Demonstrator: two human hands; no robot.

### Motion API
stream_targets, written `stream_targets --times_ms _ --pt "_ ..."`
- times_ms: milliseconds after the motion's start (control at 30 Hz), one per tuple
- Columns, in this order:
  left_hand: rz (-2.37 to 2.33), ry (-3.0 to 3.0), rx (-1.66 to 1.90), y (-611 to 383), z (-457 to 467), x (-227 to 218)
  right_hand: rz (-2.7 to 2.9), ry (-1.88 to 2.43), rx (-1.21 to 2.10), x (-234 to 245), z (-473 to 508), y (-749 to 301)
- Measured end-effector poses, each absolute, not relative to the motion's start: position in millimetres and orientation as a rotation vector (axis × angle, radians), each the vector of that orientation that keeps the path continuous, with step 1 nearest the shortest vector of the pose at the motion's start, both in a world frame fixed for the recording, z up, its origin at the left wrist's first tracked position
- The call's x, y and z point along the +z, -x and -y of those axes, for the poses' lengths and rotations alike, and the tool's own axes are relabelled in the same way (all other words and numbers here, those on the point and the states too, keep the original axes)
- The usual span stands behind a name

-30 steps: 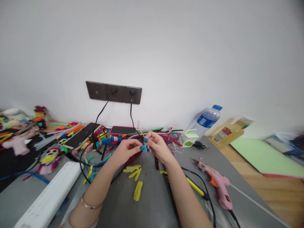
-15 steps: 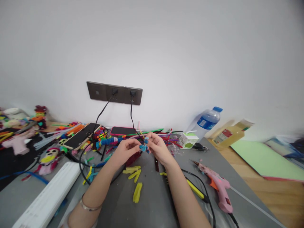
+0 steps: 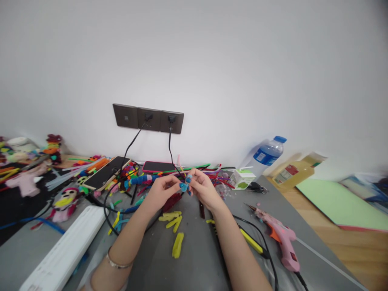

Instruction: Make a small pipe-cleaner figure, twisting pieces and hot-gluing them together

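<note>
Above the middle of the table, my left hand (image 3: 165, 190) and my right hand (image 3: 203, 189) meet fingertip to fingertip. Both pinch a small light-blue piece (image 3: 184, 187), mostly covered by the fingers; it looks like bent pipe cleaner, but its shape is unclear. Blue polish shows on the nails. Below the hands lie several folded yellow pipe cleaner pieces (image 3: 178, 245). A dark red piece (image 3: 171, 203) is partly hidden behind my left hand.
A pink hot glue gun (image 3: 280, 238) and a yellow cutter (image 3: 251, 241) lie right. Left are a white power strip (image 3: 65, 250), a phone (image 3: 106, 173) and a fuzzy doll (image 3: 64, 204). A bottle (image 3: 266, 155) and small box (image 3: 242, 179) stand behind; black cables cross the table.
The whole view has shifted slightly, so things appear a little further right. Both hands stay pinched together on the light-blue piece, with only small finger movement.
</note>
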State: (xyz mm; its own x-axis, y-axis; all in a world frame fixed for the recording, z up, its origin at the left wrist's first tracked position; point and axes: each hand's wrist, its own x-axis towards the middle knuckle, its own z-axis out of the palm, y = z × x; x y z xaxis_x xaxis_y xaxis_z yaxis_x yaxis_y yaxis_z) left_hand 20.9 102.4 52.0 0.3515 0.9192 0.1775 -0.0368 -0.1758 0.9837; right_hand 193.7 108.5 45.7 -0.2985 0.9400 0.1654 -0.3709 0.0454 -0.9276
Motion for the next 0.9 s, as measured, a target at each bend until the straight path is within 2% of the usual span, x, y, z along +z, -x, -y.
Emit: stream_targets --times_ms 900 --pt "-0.874 -1.597 1.020 -17.9 -101.1 53.8 1.177 0.727 1.490 48.2 -106.2 -191.8"
